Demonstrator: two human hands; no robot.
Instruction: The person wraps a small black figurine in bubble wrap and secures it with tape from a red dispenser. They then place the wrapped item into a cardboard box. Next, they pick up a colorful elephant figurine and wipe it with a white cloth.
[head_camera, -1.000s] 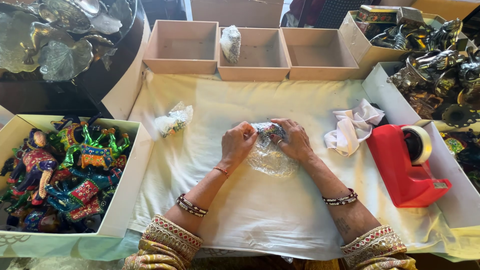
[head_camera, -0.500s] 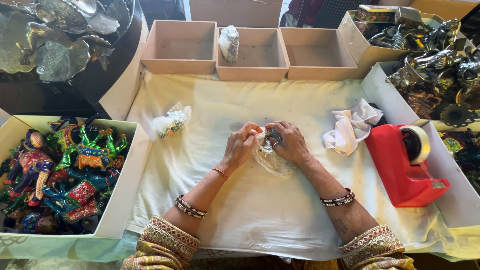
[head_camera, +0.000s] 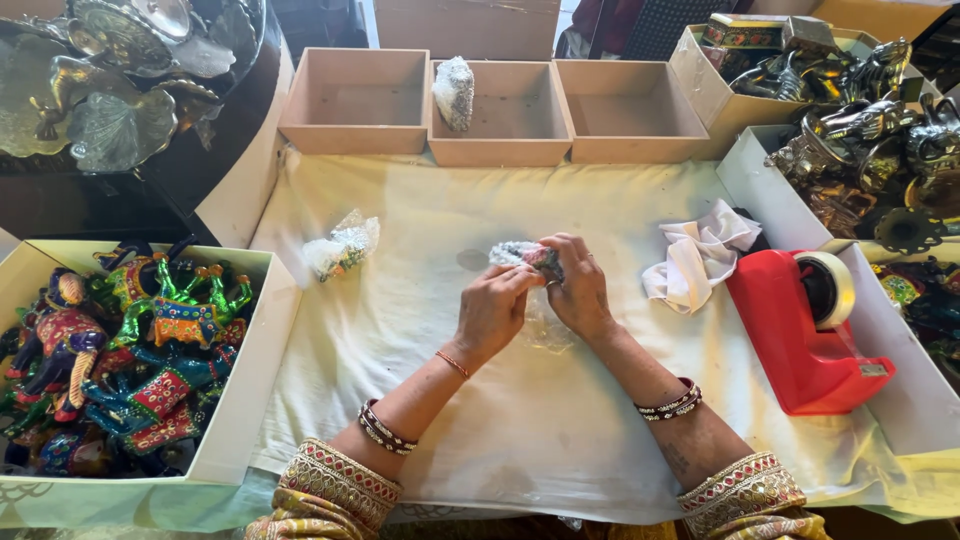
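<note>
Both hands gripped the small figurine in clear wrap: left hand pinched, right hand folded. Judged: keep wrap taut, tuck ends.

Three open tan boxes stood in a row at the counter's far edge; a wrapped bundle leaned in the middle one. Another bundle lay left. Both hands gripped a clear-wrapped parcel.
</note>
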